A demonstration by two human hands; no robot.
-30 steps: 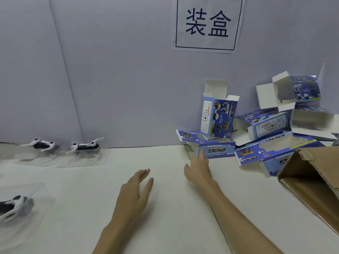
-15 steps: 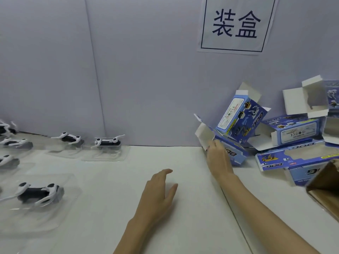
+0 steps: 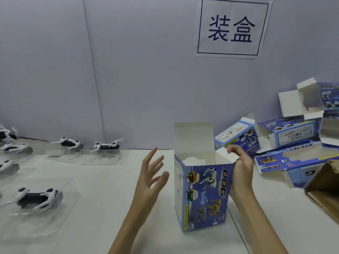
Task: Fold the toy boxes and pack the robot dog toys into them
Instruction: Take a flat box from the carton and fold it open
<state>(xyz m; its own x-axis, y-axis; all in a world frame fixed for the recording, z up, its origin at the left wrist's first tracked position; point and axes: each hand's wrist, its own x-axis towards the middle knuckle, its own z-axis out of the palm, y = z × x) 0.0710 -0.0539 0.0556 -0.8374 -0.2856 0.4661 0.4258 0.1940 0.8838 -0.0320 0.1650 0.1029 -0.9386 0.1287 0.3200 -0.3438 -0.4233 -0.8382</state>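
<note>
Toy box (image 3: 203, 191), held upright: printed blue cardboard, faint sheen outside; inside and raised lid flap plain matt white card.
Pile of boxes (image 3: 286, 142) at the tabletop's right rear: same printed card, white matt interiors.
Robot dog toys (image 3: 36, 197) along the left edge: glossy black and white plastic, each seated in a clear, shiny plastic tray (image 3: 60, 213).
Carton (image 3: 322, 189) at the right edge: brown matt corrugated cardboard.
Tabletop (image 3: 102, 189): smooth, matt, off-white.
Sign (image 3: 232, 27) on the wall: white matt paper, dark print.
</note>
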